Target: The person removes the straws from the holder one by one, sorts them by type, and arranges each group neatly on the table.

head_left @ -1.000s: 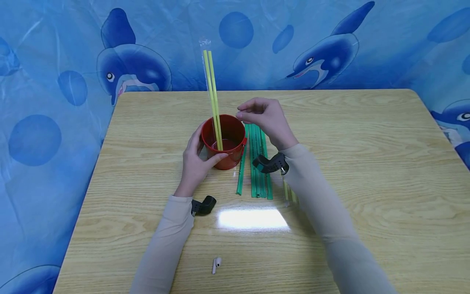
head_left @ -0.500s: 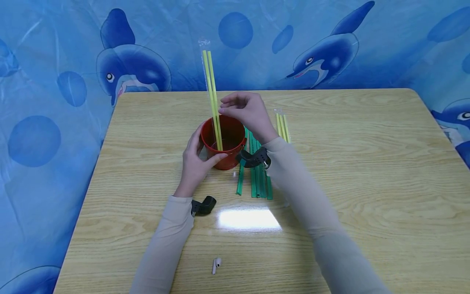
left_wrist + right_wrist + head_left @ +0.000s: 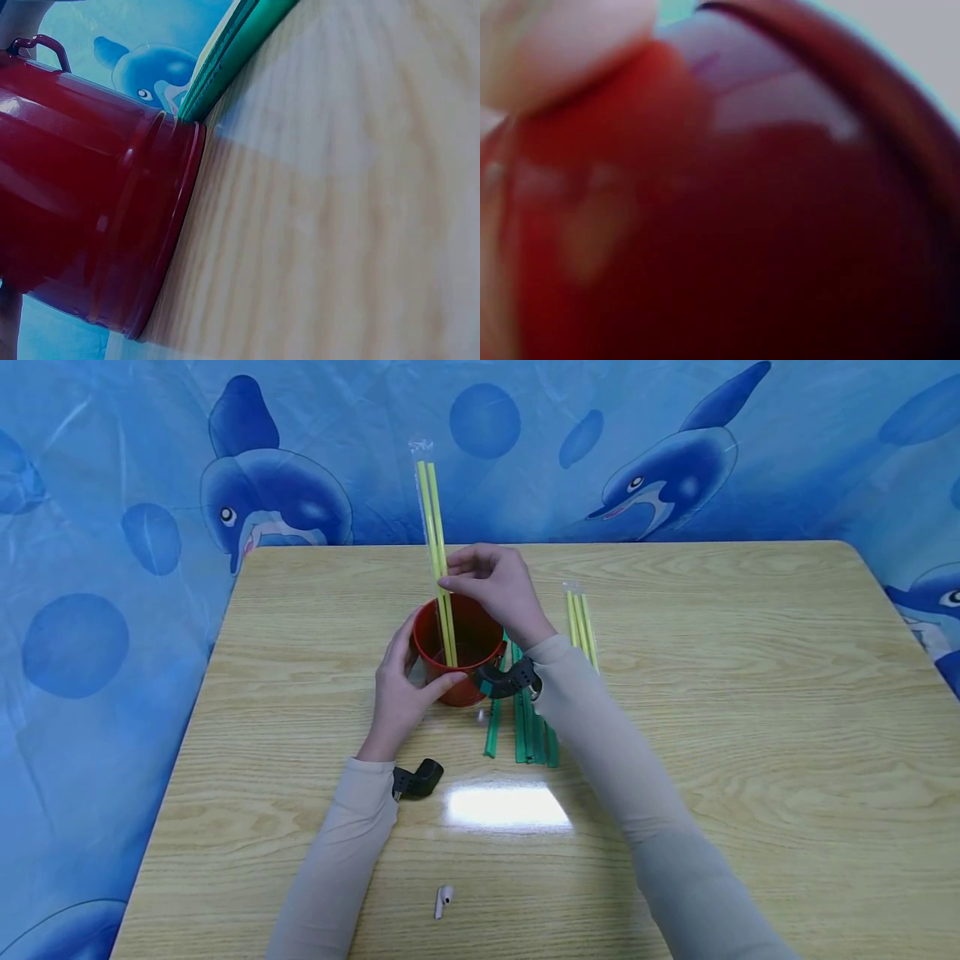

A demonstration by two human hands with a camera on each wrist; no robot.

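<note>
A red bucket (image 3: 480,639) stands on the wooden table in the head view. My left hand (image 3: 401,693) holds it from the left, thumb on the near side. Two yellow straws (image 3: 431,518) in clear wrapping stand in the bucket, leaning slightly left and rising well above its rim. Over the rim, the thumb and fingers of my right hand (image 3: 497,587) pinch the straws. The bucket's wall (image 3: 82,187) and base show in the left wrist view. In the right wrist view, a blurred fingertip (image 3: 570,52) sits above the bucket's dark red inside (image 3: 765,225).
Several long green strips (image 3: 528,727) lie just right of the bucket, partly hidden by my right wrist. More yellow straws (image 3: 579,622) in clear wrapping lie behind my right forearm. A white earbud (image 3: 442,900) lies near the front of the table (image 3: 750,710).
My right hand has moved left, from beside the bucket's right rim to the yellow straws, and now pinches them. The left hand and bucket have stayed in place.
</note>
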